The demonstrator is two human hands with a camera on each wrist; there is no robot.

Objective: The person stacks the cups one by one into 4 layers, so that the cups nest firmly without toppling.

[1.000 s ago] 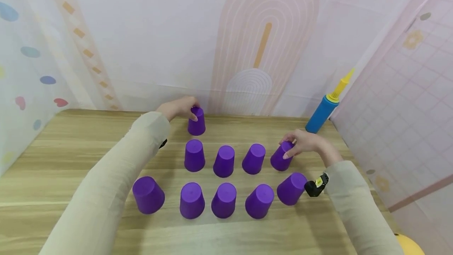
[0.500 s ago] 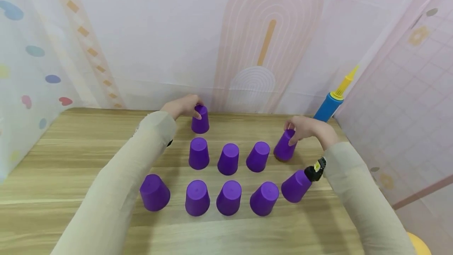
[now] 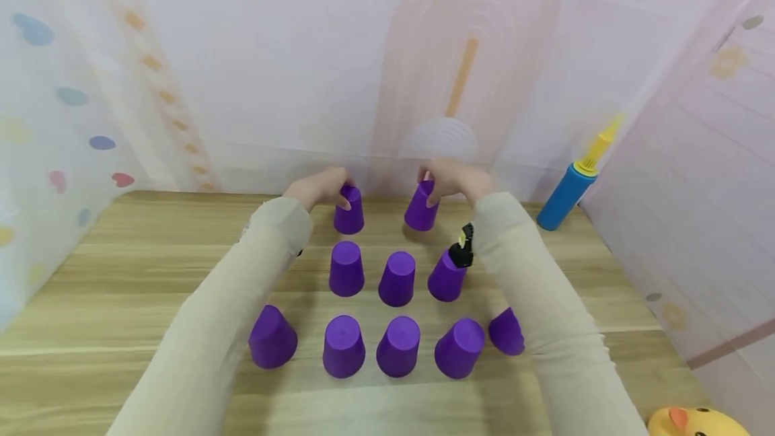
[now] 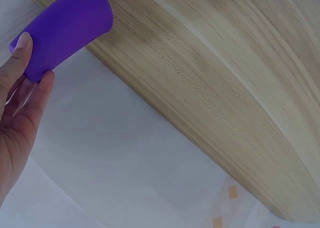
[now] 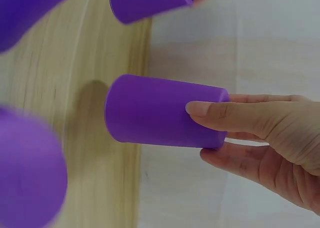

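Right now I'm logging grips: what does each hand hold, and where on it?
Each hand holds an upside-down purple cup near its top: the left hand one cup, the right hand another cup.

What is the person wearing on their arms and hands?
Both arms are covered by long, loose beige fabric sleeves reaching the wrists. The left hand and right hand are bare, with no gloves. A small black device with a yellow marking sits at the right wrist.

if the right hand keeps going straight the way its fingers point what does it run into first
Probably the other far-row purple cup, held by the left hand. The right hand points leftward with its own cup; depth is uncertain.
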